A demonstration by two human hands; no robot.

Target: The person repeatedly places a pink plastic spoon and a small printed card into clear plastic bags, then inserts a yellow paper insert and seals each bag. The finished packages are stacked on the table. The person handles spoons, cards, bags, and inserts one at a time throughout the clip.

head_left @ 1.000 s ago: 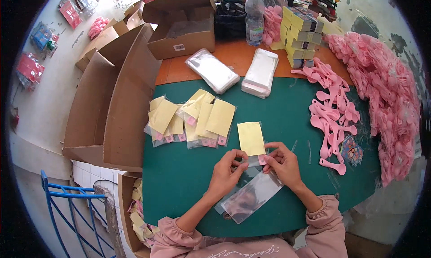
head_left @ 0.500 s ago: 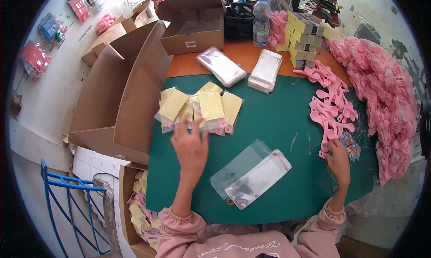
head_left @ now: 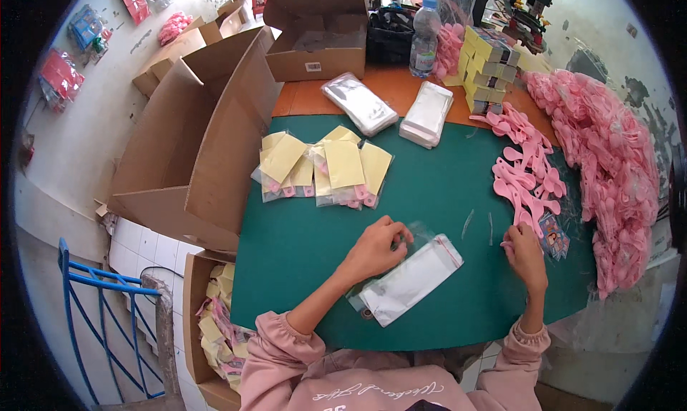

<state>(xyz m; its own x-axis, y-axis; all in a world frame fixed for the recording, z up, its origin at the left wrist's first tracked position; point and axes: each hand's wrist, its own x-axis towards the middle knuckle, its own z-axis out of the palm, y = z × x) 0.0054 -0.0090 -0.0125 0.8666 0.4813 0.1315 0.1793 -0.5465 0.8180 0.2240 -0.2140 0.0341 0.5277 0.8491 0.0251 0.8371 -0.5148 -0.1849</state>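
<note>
Clear plastic sleeves [head_left: 409, 281] lie in a small stack on the green bench [head_left: 300, 246], near its front edge and just ahead of the person in the pink sweatshirt. The left hand [head_left: 378, 248] rests on the upper left end of that stack, fingers curled down onto the top sleeve; its grip is narrow, pinching at the plastic, though I cannot tell whether a sleeve is truly caught between the fingertips. The right hand [head_left: 524, 256] is well apart from it, over by the right side of the bench, its fingers bent and closing on the lower edge of the loose pink plastic pieces [head_left: 526, 175] scattered there. Whether it has one in its grip is hidden by the hand itself. Just beside that hand lies a small printed card [head_left: 554, 233].

Farther back on the bench, a row of finished packets with yellow cards [head_left: 325, 168] overlaps one another. Behind them, on the orange strip, sit two bundles of clear bags [head_left: 390, 109]. A large open cardboard box [head_left: 193, 139] stands at the left edge, a smaller one [head_left: 318, 35] at the back, with a water bottle [head_left: 425, 35] next to it. A great heap of pink pieces [head_left: 608, 153] fills the right side.
</note>
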